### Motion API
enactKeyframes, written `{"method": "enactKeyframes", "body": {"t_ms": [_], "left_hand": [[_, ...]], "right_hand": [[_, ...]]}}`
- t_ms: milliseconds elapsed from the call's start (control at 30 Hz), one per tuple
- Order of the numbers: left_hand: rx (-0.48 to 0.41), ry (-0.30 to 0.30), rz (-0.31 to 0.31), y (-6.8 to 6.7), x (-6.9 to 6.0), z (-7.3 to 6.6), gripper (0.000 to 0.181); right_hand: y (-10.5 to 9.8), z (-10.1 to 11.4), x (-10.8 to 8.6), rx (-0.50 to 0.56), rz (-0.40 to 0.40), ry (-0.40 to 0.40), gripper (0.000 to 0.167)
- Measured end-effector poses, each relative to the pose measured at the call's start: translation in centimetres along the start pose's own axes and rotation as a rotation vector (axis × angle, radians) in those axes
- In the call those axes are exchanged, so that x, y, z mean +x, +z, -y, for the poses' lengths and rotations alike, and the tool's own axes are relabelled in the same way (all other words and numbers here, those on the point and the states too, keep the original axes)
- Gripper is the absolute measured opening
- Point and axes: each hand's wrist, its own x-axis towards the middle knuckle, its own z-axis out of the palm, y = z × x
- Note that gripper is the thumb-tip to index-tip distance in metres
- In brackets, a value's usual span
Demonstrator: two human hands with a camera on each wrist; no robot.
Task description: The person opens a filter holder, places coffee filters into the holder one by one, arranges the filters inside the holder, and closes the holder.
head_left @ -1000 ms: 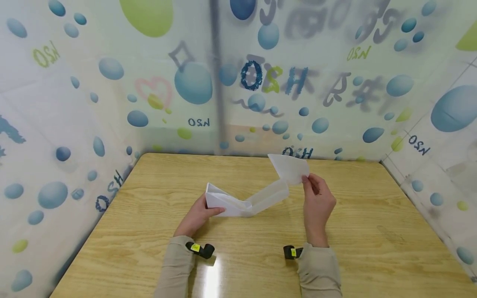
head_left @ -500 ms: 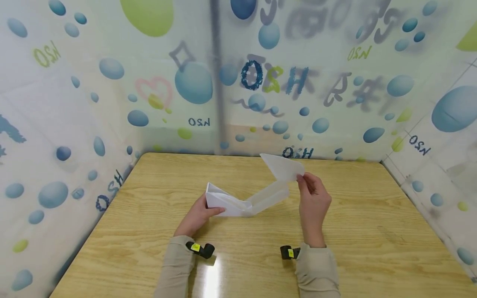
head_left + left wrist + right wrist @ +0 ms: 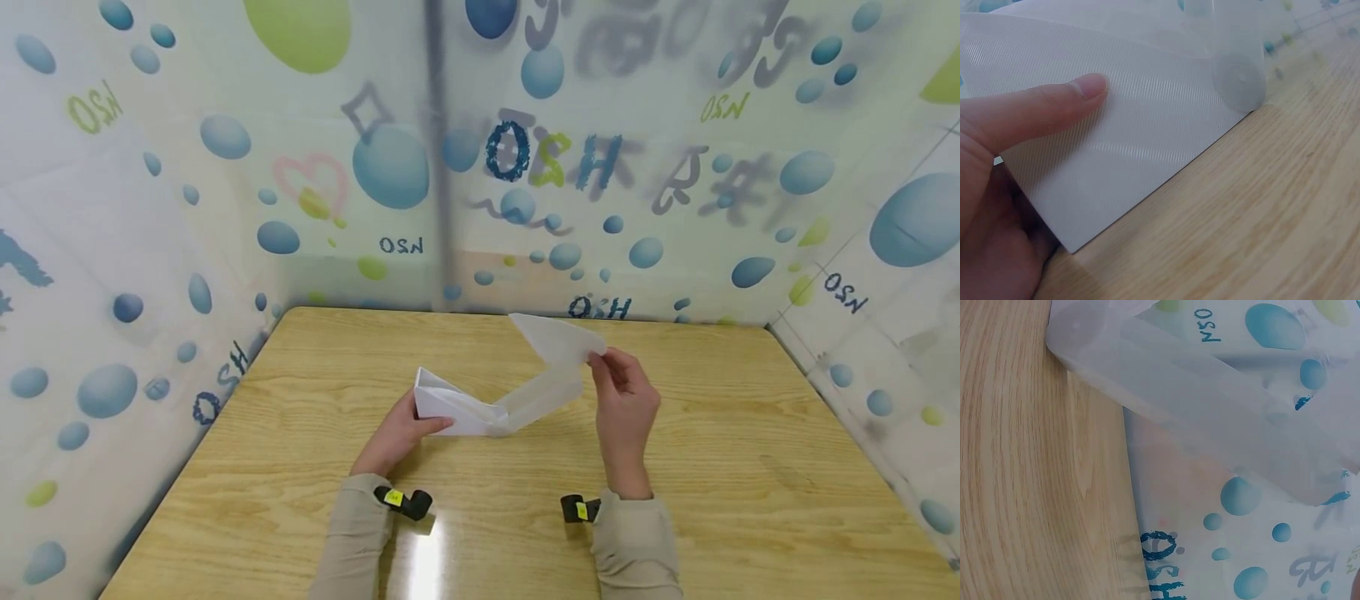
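Note:
A white folded sheet piece [image 3: 457, 416] stands on edge on the table; its exact kind is unclear. Its left part [image 3: 1122, 125] has a finely ribbed face and a triangular opening at the top. A translucent strip [image 3: 542, 398] with a rounded lower corner slants up from it to the right, ending in a raised pointed flap [image 3: 558, 340]. My left hand [image 3: 395, 437] grips the left part, thumb across the front face and fingers behind. Between thumb and fingers, my right hand [image 3: 627, 410] pinches the flap's right corner. The right wrist view shows the strip [image 3: 1197, 406] but almost no hand.
The pieces are over a light wood table [image 3: 750, 467]. Patterned sheeting [image 3: 660, 125] with blue bubbles closes off the back and both sides. Beige sleeves and black wrist cameras [image 3: 577, 509] sit behind both hands.
My right hand has moved a little to the left, and the flap it pinches has swung left and tipped lower. The left hand and the part it holds stay put.

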Motion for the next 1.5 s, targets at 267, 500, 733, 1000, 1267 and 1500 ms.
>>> {"method": "enactKeyframes", "body": {"t_ms": [267, 500, 733, 1000, 1267, 1500], "left_hand": [[0.0, -0.001, -0.006, 0.0, 0.0, 0.0, 0.05], [-0.003, -0.008, -0.008, 0.0, 0.0, 0.0, 0.049], [-0.025, -0.026, 0.009, 0.0, -0.6, -1.5, 0.045], [-0.035, -0.018, 0.025, 0.1, -0.9, -2.2, 0.044], [-0.014, 0.007, -0.004, 0.0, -0.1, 0.0, 0.051], [-0.025, -0.012, 0.008, 0.0, -0.4, -0.9, 0.048]], "right_hand": [[0.4, -0.2, -0.1, -0.031, 0.076, -0.042, 0.017], [1.1, -0.3, -0.4, -0.073, 0.139, -0.152, 0.014], [1.6, -0.3, -0.6, -0.092, 0.187, -0.228, 0.012], [1.9, -0.3, -0.8, -0.148, 0.242, -0.281, 0.011], [2.4, -0.1, -1.0, -0.199, 0.294, -0.326, 0.012], [2.7, 0.3, -1.2, -0.26, 0.33, -0.35, 0.011]]}}
